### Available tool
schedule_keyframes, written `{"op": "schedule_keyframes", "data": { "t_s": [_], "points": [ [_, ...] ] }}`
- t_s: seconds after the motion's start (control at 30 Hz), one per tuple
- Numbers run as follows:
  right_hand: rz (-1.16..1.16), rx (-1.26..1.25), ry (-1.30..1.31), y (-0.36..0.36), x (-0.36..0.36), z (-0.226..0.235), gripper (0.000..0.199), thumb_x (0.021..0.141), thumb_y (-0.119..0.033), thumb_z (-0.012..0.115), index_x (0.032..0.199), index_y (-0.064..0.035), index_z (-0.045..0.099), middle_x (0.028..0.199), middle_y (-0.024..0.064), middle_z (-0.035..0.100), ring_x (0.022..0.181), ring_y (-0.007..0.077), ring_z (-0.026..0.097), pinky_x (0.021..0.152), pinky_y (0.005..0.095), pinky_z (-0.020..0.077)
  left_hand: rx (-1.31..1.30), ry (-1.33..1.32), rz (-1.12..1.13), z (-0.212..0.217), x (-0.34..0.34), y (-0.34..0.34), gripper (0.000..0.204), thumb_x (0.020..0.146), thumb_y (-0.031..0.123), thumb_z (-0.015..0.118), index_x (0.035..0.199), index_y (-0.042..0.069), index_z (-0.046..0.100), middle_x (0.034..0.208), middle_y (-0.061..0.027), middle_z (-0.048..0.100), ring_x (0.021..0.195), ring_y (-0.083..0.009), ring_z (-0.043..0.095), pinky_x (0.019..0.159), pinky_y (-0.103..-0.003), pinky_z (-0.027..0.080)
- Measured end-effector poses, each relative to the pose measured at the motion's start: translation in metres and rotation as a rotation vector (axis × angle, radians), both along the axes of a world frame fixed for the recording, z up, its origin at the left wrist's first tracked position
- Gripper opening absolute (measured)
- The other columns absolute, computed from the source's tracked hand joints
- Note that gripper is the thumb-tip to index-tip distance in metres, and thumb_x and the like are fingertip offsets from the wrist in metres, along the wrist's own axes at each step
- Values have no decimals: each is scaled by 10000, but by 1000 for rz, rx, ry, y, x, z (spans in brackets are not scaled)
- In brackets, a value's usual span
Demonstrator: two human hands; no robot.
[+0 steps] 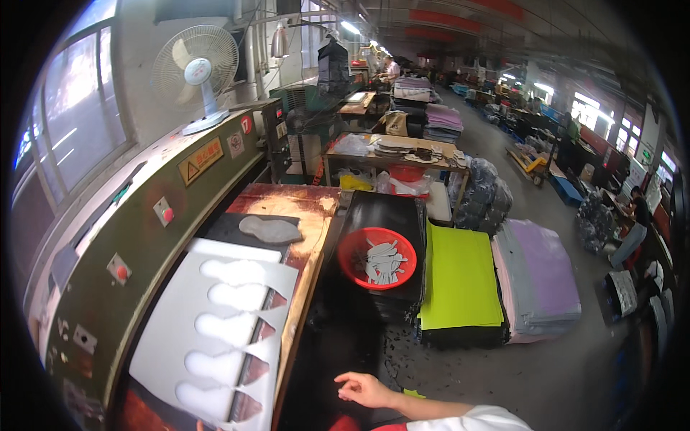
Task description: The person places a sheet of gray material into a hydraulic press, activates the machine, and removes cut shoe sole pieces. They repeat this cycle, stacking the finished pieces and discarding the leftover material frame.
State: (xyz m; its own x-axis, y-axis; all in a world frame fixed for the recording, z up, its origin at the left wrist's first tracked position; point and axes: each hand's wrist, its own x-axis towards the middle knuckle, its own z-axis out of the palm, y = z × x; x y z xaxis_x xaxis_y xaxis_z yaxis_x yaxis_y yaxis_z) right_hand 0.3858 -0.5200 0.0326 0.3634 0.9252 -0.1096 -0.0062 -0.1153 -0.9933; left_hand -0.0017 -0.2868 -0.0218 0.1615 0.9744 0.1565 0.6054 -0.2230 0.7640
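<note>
My right hand [363, 390] hangs over the dark floor beside the machine's bed. Its fingers are loosely bent and apart, with nothing in them. Only a few fingertips of my left hand [200, 426] show at the lower edge, by the near end of a white sheet [162, 337]; whether they grip it is hidden. Sole-shaped openings run in a row along this sheet, with bright white material showing through. Beyond it, a grey sole-shaped piece [269, 230] lies on a black sheet [228, 228] on the worn wooden bed [316, 215].
The green press [144, 237] with red buttons runs along the left, a fan [198, 72] on top. Right of the bed, a red basin [350, 262] of pale offcuts sits on a black stack. Yellow-green sheets [460, 276] and purple-grey sheets [539, 266] are piled beyond. Scraps litter the floor.
</note>
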Motion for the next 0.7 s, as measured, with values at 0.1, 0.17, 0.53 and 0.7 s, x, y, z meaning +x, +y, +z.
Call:
{"op": "schedule_keyframes", "data": {
  "t_s": [0.1, 0.17, 0.53, 0.7],
  "points": [
    [-18, 1, -162, 61, 27, 20, 314, 907, -113, 614, 1191, -3, 536, 860, 48, 675, 788, 88, 630, 733, 235, 513, -226, -142, 1, -21, -9, 25, 580, 923, 138, 587, 1423, 40, 310, 1398, -181, 402, 1203, -296, 468, 948, -405, 450],
    [-46, 21, -193, 101, 43, 28, 315, 891, -138, 631, 1175, -25, 554, 862, 64, 679, 789, 120, 645, 722, 266, 532, -348, -263, 69, -29, -14, 33, 584, 927, 147, 589, 1429, 65, 302, 1381, -181, 417, 1177, -291, 492, 899, -405, 481],
    [-241, -14, -839, 273, 177, 1, 480, 799, -273, 678, 1162, 14, 554, 1159, 234, 553, 1072, 369, 557, 910, 417, 463, -379, -292, 388, 19, 13, 19, 477, 953, 229, 561, 1330, -37, 438, 1253, -183, 530, 1052, -237, 555, 839, -338, 487],
    [-44, -177, -743, 316, 205, 4, 509, 801, -391, 658, 1118, 1, 589, 888, 215, 653, 860, 387, 632, 802, 465, 493, -356, -351, 457, 32, 57, 24, 420, 948, 165, 498, 1342, 38, 430, 992, -59, 569, 713, -100, 514, 584, -232, 435]
  ]
}}
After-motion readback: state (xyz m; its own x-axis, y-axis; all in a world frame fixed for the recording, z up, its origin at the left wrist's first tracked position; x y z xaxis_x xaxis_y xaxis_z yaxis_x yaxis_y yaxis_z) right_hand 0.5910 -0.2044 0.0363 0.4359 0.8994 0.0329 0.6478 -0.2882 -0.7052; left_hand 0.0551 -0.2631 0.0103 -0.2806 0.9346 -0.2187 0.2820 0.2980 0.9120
